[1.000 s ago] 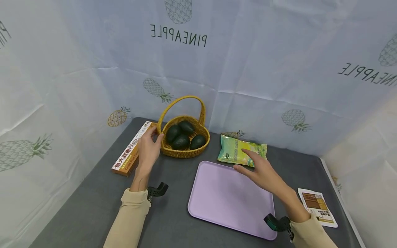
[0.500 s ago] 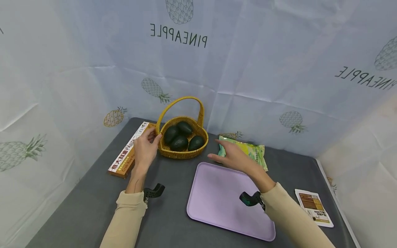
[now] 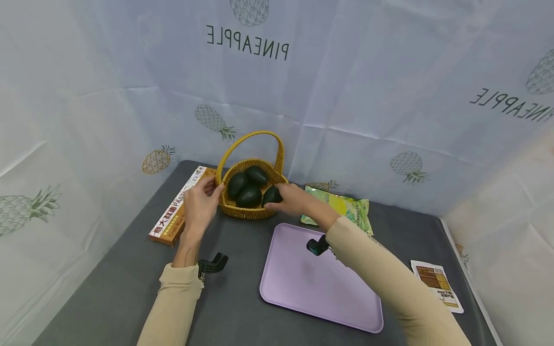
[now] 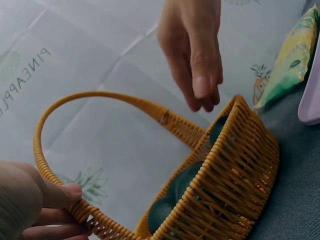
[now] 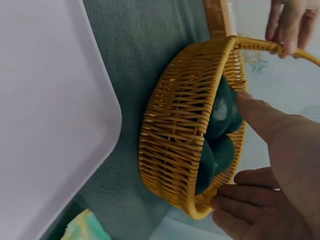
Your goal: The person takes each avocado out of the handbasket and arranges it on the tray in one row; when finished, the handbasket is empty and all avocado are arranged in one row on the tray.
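Observation:
A yellow wicker basket with a tall handle stands at the back of the table. Several dark green avocados lie inside it. My left hand pinches the handle's lower left end between thumb and fingers, as the left wrist view also shows. Over the basket's right side is my right hand, overlapping the rightmost avocado in the head view. In the right wrist view, the right hand's thumb and fingers are spread apart, the fingers by the rim.
Left of the basket lies an orange and white pasta box. A lilac tray is in front, with a green and yellow packet behind it. At the far right is a white and brown pouch. Printed cloth hangs behind the table.
My right hand has moved left from over the packet and tray to the basket's right side. My left hand stays at the handle. The avocados remain in the basket.

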`<action>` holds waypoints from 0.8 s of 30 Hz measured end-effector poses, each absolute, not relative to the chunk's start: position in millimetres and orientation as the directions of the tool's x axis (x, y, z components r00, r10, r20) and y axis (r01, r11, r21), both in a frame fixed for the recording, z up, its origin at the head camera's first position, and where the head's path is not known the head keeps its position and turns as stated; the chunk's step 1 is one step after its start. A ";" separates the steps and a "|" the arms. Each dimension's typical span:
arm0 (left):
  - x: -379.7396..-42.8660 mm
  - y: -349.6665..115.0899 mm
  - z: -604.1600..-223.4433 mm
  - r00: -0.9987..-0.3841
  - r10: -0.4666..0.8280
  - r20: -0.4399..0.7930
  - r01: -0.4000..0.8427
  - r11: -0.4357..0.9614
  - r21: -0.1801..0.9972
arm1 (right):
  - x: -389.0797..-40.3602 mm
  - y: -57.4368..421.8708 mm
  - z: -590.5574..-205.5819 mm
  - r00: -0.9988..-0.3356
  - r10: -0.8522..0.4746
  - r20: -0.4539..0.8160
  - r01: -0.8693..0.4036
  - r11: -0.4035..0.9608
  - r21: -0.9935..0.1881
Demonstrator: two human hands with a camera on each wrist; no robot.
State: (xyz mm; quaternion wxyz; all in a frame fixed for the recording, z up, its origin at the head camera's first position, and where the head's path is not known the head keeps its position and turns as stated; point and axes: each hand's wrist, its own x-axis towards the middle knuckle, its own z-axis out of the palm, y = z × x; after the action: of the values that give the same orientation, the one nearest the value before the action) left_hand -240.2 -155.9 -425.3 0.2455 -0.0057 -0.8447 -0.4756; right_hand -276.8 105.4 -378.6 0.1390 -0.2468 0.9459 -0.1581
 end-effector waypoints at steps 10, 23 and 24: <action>-239.5 -154.9 -423.3 -0.878 -0.228 0.422 0.241 0.551 0.799 | -302.0 88.0 -384.4 -0.848 -0.431 -0.309 -0.352 0.893 -0.282; -236.2 -151.1 -422.4 -0.874 -0.230 0.428 0.239 0.562 0.791 | -310.3 83.9 -403.1 -0.893 -0.368 -0.260 -0.289 0.910 -0.296; -236.4 -150.7 -422.4 -0.873 -0.232 0.429 0.239 0.564 0.791 | -310.4 83.7 -403.8 -0.896 -0.364 -0.253 -0.286 0.911 -0.299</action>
State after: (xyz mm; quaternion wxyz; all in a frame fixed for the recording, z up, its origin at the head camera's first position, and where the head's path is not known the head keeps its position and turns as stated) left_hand -236.4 -150.7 -422.4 0.2518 -0.0021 -0.8477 -0.4670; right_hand -310.4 83.7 -403.8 0.1535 -0.1683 0.9652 -0.1281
